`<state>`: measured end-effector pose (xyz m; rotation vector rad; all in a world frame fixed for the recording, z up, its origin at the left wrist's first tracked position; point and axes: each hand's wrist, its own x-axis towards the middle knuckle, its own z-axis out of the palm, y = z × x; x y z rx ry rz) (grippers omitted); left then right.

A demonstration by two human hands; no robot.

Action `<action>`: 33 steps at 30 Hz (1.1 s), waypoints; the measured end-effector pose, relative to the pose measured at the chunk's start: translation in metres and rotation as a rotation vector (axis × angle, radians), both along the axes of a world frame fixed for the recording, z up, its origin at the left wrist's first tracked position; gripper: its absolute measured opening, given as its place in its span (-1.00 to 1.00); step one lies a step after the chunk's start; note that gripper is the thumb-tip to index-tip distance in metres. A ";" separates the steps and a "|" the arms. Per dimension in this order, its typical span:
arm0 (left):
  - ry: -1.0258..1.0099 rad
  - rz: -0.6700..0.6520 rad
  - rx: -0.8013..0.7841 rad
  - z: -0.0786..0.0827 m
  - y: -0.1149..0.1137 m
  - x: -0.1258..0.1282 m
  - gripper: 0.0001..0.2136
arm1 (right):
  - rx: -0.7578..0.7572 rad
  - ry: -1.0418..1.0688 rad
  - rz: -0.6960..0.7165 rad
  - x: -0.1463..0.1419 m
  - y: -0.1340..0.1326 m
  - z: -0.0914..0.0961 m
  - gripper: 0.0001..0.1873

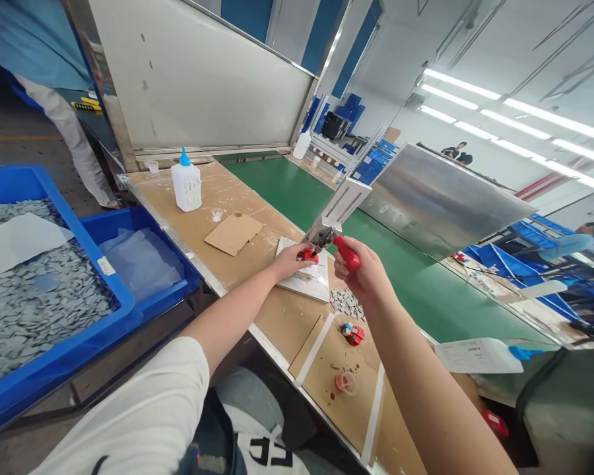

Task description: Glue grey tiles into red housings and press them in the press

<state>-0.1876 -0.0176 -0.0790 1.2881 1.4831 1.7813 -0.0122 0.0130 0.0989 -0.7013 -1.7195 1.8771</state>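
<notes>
My right hand (363,270) is closed around the red handle (347,253) of a toggle clamp (323,236) mounted on a metal upright (345,198). Low at the clamp, the fingers of my left hand (292,260) pinch a small red part (307,256). It lies over a white base plate (304,280), under the clamp's tip; its exact kind is hard to make out. Just right of the plate lies a pile of small grey pieces (346,303). Nearer to me is a cluster of red and blue small parts (353,334).
A white bottle with a blue nozzle (186,185) and a piece of cardboard (234,233) are on the bench's left. A small cup (345,382) stands nearby. Beyond runs a green conveyor belt (267,181). Blue bins (123,290) flank the left; another bottle (478,356) lies right.
</notes>
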 end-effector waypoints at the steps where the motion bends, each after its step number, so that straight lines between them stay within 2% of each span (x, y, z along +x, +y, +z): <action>1: -0.005 -0.002 0.002 0.000 0.000 0.000 -0.54 | -0.020 0.003 0.019 0.000 -0.001 0.003 -0.53; 4: -0.016 -0.004 0.006 0.001 -0.001 0.000 -0.54 | -0.018 -0.023 0.017 0.000 -0.003 -0.002 -0.47; 12: -0.039 -0.023 0.006 -0.001 0.002 -0.002 -0.51 | 0.064 -0.061 -0.020 0.002 -0.001 -0.043 -0.32; 15: -0.039 -0.023 0.000 -0.004 0.004 -0.003 -0.51 | 0.111 -0.091 0.022 0.005 0.004 -0.050 -0.37; 18: -0.032 -0.031 -0.005 -0.005 0.005 -0.004 -0.51 | 0.202 -0.121 0.091 0.009 0.008 -0.055 -0.43; 24: -0.014 -0.025 -0.025 -0.006 0.005 -0.005 -0.50 | 0.388 -0.160 0.158 0.013 0.011 -0.057 -0.40; 27: -0.004 -0.019 -0.044 -0.007 0.007 -0.006 -0.49 | 0.472 -0.245 0.266 0.014 0.013 -0.054 -0.43; 30: 0.014 -0.010 -0.065 -0.006 0.006 -0.006 -0.49 | 0.514 -0.321 0.330 0.015 0.019 -0.054 -0.48; 33: 0.033 -0.014 -0.081 -0.002 0.002 -0.007 -0.50 | 0.510 -0.375 0.323 0.014 0.026 -0.058 -0.52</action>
